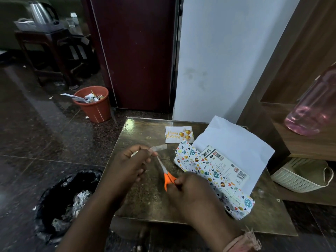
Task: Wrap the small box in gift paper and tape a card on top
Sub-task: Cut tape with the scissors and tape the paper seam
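Note:
The small box (225, 170) lies on the low table (145, 197), partly wrapped in patterned gift paper (196, 164); one white flap of the paper (236, 148) stands up behind it. A "Happy Birthday" card (179, 134) lies flat beyond the box. My left hand (131, 164) pinches a strip of clear tape (159, 147), with a tape roll partly hidden in its fingers. My right hand (189, 190) grips orange-handled scissors (168, 177), whose blades point up toward the tape.
A black-lined bin (67, 200) stands at the table's left on the floor. An orange waste bucket (94, 104) sits farther back by a dark red fridge (138, 51). On the right are a wooden shelf with a pink bottle (314, 108) and a cream basket (301, 175).

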Tool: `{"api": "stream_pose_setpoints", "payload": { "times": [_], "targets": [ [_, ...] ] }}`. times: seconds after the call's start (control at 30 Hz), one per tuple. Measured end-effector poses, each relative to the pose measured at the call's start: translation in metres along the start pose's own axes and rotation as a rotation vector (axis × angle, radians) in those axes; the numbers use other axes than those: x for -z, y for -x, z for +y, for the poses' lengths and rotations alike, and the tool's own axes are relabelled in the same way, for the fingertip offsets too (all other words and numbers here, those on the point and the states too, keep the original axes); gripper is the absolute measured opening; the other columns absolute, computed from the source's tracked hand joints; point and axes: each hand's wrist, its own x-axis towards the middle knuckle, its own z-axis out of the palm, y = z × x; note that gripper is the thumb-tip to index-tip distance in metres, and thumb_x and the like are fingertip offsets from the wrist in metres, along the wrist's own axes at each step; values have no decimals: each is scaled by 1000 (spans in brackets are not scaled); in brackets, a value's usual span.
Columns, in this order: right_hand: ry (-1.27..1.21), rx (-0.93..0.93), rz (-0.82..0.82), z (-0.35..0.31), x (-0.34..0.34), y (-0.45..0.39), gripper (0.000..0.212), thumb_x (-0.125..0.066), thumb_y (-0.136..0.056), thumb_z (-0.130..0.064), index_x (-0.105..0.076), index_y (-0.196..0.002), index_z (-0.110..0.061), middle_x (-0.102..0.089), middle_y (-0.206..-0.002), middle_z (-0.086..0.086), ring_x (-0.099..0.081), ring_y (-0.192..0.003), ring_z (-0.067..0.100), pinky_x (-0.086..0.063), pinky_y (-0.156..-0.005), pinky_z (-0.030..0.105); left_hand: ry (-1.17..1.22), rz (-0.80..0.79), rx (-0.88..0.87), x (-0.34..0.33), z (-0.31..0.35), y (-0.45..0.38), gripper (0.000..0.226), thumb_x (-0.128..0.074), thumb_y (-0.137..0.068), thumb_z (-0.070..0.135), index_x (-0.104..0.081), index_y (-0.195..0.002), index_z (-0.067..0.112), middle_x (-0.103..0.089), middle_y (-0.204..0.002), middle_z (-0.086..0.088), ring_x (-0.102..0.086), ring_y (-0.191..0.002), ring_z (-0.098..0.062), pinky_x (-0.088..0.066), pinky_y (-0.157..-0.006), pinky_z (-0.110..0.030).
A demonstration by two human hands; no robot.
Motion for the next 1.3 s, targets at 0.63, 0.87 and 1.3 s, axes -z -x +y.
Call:
{"api": "stream_pose_setpoints", "payload": {
  "times": [0.63,0.87,1.3],
  "targets": [
    [-1294,-149,-513,-1,8,-4,10,-65,-92,-2,-71,-93,7,-63,-79,16,-61,-59,16,-52,-48,22,188,47,-4,3,9,1,20,-55,-102,16,-69,-94,5,-56,-79,0,-36,-53,-9,-26,-47,-22],
    [-1224,-68,-701,3,12,-1,32,-83,-77,-21,-66,-92,2,-60,-85,14,-61,-59,19,-51,-47,25,185,0,-1,3,9,3,20,-55,-100,17,-69,-90,8,-56,-84,-5,-36,-58,-11,-27,-50,-25],
    [-1056,-24,-603,6,15,-2,25,-84,-76,-17,-67,-90,-4,-61,-67,5,-57,-55,15,-47,-44,23,95,-126,-29,0,5,4,26,-59,-83,36,-73,-82,15,-57,-77,-9,-38,-56,-13,-28,-51,-29]
  ]
}}
